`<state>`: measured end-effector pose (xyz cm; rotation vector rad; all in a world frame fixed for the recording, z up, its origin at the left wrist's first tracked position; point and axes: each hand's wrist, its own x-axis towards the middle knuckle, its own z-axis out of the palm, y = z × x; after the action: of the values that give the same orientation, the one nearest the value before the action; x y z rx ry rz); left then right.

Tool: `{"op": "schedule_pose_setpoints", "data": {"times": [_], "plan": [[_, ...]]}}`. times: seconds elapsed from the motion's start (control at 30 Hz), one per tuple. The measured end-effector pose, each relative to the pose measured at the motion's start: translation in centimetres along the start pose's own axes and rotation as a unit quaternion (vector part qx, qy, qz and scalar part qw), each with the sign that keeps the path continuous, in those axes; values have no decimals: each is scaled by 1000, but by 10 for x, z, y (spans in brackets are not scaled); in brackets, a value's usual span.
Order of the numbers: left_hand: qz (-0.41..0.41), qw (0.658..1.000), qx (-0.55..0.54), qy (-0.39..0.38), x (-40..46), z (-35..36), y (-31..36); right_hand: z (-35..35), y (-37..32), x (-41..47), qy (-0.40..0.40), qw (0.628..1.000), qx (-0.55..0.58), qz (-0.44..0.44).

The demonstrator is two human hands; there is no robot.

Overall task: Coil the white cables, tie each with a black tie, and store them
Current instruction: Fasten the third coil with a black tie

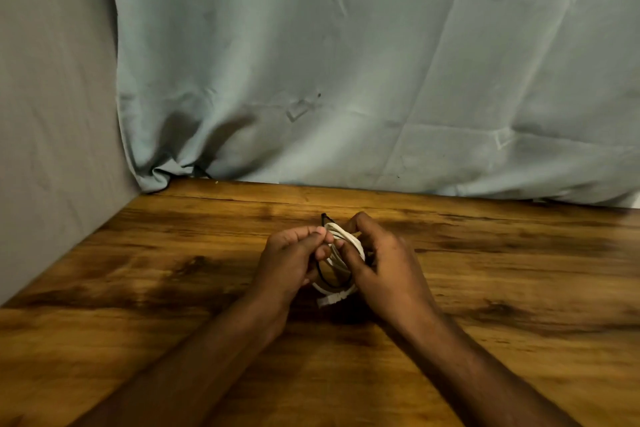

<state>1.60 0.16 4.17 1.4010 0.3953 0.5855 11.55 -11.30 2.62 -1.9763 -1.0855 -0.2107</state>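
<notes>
Above the middle of the wooden bench (138, 270), the left hand (289, 262) pinches a black tie (321, 272) with curled fingers. Between both hands sits the coiled white cable (346, 246), its plug end (332, 299) hanging low. On the right, the right hand (381, 260) has its grip wrapped around the coil. Behind hangs a pale green cloth (381, 62).

- We have a single view, worn on the person's head, looking forward and down.
- It faces the far edge of the wooden table (485, 288), where a pale cloth backdrop (346, 62) hangs.
- It sits close: both forearms enter from the bottom edge, and the table's far left corner shows at left.
</notes>
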Motion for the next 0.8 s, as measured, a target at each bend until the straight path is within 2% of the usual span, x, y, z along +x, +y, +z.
{"op": "schedule_pose_setpoints", "data": {"times": [0.33,0.5,0.6,0.67,0.8], "plan": [[-11,1000,7,-6,6,-3,-2,-1,1,1,-10,998,-45,-34],[-22,999,34,-10,4,-4,-2,-2,-1,1,-13,999,-30,-33],[47,989,137,27,2,-10,-4,-2,-1,1,-17,1000,0,-19],[127,963,229,70,5,-15,-5,-2,1,1,-13,1000,20,-9],[174,946,249,118,13,-23,-6,-5,1,1,-18,998,63,1]]}}
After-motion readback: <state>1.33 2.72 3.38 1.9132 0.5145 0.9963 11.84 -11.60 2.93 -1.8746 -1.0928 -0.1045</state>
